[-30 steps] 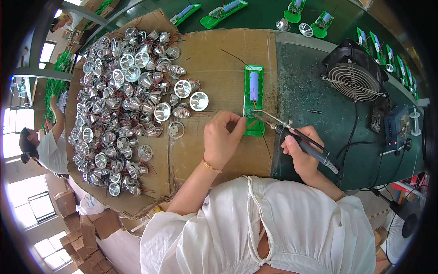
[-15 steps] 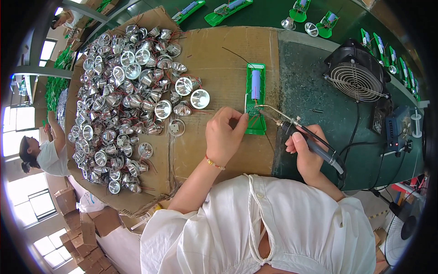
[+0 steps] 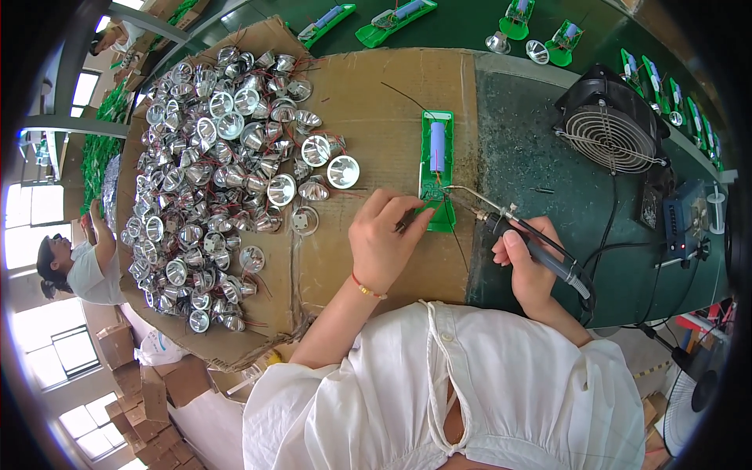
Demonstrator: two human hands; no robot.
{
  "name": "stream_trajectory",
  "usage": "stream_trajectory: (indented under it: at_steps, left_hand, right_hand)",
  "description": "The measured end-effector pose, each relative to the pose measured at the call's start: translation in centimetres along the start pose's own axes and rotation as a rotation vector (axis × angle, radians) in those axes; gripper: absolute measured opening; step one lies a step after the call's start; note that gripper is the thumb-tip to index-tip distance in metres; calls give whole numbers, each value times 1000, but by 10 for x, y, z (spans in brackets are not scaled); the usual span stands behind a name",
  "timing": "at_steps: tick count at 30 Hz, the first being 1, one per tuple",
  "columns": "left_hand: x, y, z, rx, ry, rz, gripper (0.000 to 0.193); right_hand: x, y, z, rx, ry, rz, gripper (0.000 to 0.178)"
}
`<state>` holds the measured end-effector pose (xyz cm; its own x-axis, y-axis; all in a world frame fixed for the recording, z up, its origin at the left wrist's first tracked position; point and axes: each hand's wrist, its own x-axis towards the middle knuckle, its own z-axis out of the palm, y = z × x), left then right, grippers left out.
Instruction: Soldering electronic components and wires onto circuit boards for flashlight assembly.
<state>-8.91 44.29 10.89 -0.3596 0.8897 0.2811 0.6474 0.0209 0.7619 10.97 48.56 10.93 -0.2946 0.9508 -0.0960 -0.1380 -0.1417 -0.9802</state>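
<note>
A green plastic housing [image 3: 438,149] lies lengthwise on the cardboard, holding a purple cylindrical battery [image 3: 437,146]. Below the battery sits a small green circuit board [image 3: 432,190] with thin wires. My left hand [image 3: 384,241] is at the board's left side, thumb and index finger bent toward each other in a pinch; whatever lies between the tips is too small to make out. In my right hand [image 3: 529,262] is a soldering iron [image 3: 548,258] with a thin metal feed tube [image 3: 478,194] along it. The tube's end reaches the board's right edge.
A heap of silver reflector cups [image 3: 227,168] with red wires covers the cardboard [image 3: 376,86] at left. A black fan [image 3: 607,129] and a blue control box [image 3: 684,223] stand at right, with cables. More green housings [image 3: 395,21] line the back. A person [image 3: 90,266] is at far left.
My left hand has drawn slightly left and down from the board, its fingertips a little farther apart. My right hand and the soldering iron have barely moved.
</note>
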Motion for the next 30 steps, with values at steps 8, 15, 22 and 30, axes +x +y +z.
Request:
stream_trajectory:
  at_steps: [8,15,22,30]
  left_hand:
    - [1,4,3,-3,-17,-102,8]
    - [3,2,8,-29,-7,-124,10]
    - [5,3,7,-56,-18,-167,11]
    - [6,5,5,-55,-14,-173,12]
  right_hand:
    - [-4,0,1,-28,-25,-39,16]
    - [-1,1,3,-120,-63,-87,16]
    - [-5,2,1,-29,28,-87,14]
    - [-3,2,-6,-1,30,-75,13]
